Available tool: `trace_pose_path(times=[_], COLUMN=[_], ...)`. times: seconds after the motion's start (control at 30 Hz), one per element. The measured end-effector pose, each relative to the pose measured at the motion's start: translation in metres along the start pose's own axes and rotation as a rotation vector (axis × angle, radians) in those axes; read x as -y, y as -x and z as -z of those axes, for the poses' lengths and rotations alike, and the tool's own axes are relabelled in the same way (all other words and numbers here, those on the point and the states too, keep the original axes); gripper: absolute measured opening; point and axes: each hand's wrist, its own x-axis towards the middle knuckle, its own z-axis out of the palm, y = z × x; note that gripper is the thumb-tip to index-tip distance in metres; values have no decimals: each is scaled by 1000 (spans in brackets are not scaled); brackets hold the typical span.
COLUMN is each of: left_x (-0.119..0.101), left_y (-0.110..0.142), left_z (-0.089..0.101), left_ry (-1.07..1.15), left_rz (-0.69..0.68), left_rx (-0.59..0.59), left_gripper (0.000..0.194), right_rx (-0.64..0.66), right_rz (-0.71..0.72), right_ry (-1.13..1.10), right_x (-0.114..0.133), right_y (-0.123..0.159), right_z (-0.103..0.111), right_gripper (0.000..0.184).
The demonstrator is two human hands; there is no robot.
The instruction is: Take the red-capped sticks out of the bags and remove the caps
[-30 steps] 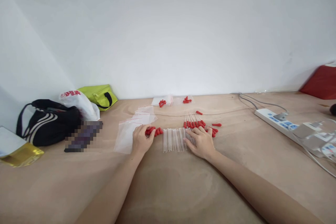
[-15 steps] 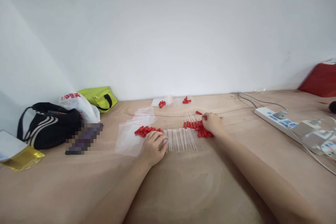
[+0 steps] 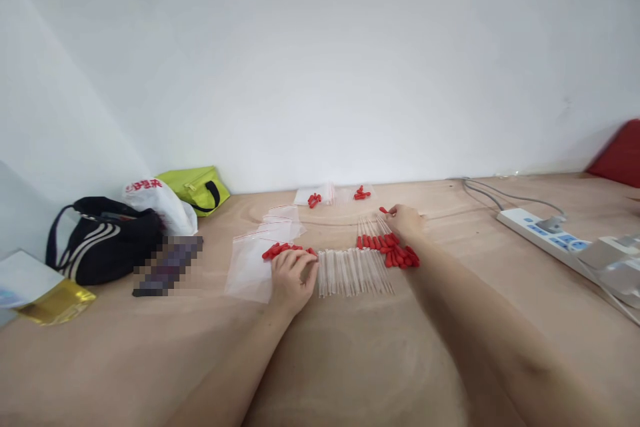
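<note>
A row of clear thin tubes [image 3: 353,272] lies side by side on the table, between my hands. At its left end my left hand [image 3: 293,278] is curled, thumb and index pressed together; what they pinch is hidden. Just beyond those fingers is a pile of red rubber bulbs [image 3: 280,250], partly covered by the hand. My right hand [image 3: 406,221] pinches a single red rubber bulb [image 3: 384,210] behind the row. Below it lie droppers with red bulbs fitted [image 3: 371,241], tips pointing away, and a heap of red bulbs [image 3: 400,255] on their right.
Flat zip bags [image 3: 250,270] lie left of my left hand, and two small bags with red bulbs [image 3: 327,193] near the wall. A black bag [image 3: 115,247], white bag [image 3: 165,203] and green pouch [image 3: 197,187] stand left. A power strip [image 3: 535,227] with cables lies right.
My right hand has left the tubes, moved up and away, and taken hold of the far loose bulb. The other loose bulb is gone from its place. My left hand moved right to the tubes' end.
</note>
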Motion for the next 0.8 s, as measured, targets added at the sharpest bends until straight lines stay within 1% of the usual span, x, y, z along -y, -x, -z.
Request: trace_pose_path(times=[0.07, 0.1, 0.17, 0.23, 0.3, 0.37, 0.43, 0.53, 0.6, 0.7, 0.8], left_x=[3, 5, 8, 12, 14, 15, 17, 19, 20, 20, 18], left_y=[-2, -3, -3, -3, -1, 1, 3, 4, 4, 3, 1], left_z=[0, 0, 2, 4, 5, 6, 5, 3, 2, 2, 1], left_ry=[-79, -110, -144, -140, -114, -96, -97, -112, -120, -120, -111], left_rz=[128, 186, 260, 274, 250, 224, 206, 179, 169, 171, 194], left_rx=[-96, -125, -142, -117, -78, -49, -29, 14, 44, 61, 42], left_gripper=[11, 14, 16, 16, 15, 16, 19, 22, 22, 21, 14], right_rx=[8, 32, 89, 129, 146, 152, 152, 155, 161, 135, 72], right_rz=[125, 208, 387, 544, 663, 736, 775, 793, 749, 589, 373], right_ry=[-22, -36, -59, -71, -75, -73, -69, -60, -50, -17, 42], right_x=[15, 25, 46, 67, 85, 98, 107, 109, 104, 86, 62], right_y=[14, 22, 42, 61, 76, 84, 87, 86, 82, 70, 53], right_z=[1, 0, -7, -16, -25, -33, -38, -40, -37, -28, -19], right_gripper=[26, 24, 18, 13, 12, 14, 16, 20, 22, 25, 27])
